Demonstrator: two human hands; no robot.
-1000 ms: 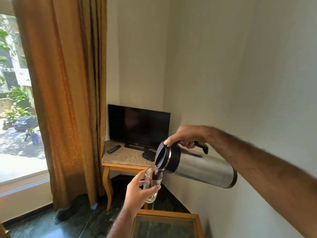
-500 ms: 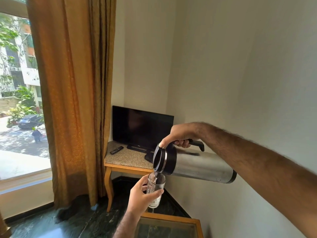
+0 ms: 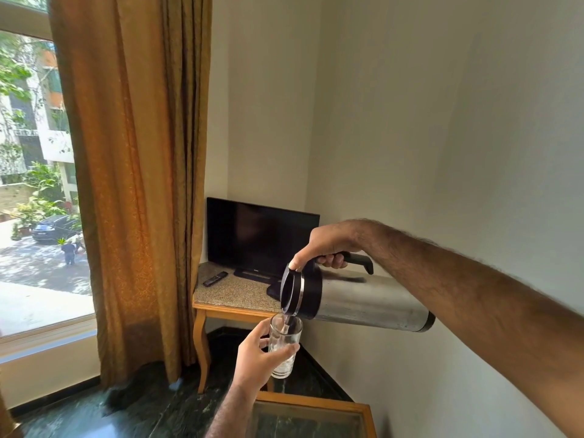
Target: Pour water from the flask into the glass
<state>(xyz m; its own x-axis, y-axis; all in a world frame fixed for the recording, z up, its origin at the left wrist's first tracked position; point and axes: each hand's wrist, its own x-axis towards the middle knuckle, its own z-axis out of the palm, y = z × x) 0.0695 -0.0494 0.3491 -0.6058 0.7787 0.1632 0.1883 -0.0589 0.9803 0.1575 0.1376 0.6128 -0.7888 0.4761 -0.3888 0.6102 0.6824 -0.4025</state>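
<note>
A steel flask (image 3: 369,303) with a black lid and black handle lies almost horizontal in the air, its spout pointing left and down. My right hand (image 3: 328,245) grips the handle from above, thumb on the lid. A thin stream of water runs from the spout into a clear glass (image 3: 284,346) held upright just below it. My left hand (image 3: 256,358) wraps around the glass from the left. Water shows in the lower part of the glass.
A wooden table with a stone top (image 3: 234,295) stands in the corner with a dark TV (image 3: 259,235) and a remote (image 3: 215,278). A glass-topped wooden table (image 3: 316,415) lies below my hands. A tan curtain (image 3: 132,184) and a window (image 3: 34,184) are on the left.
The flask has tipped further toward horizontal and water now streams into the glass. Both hands shifted slightly with the view; the grips stay the same.
</note>
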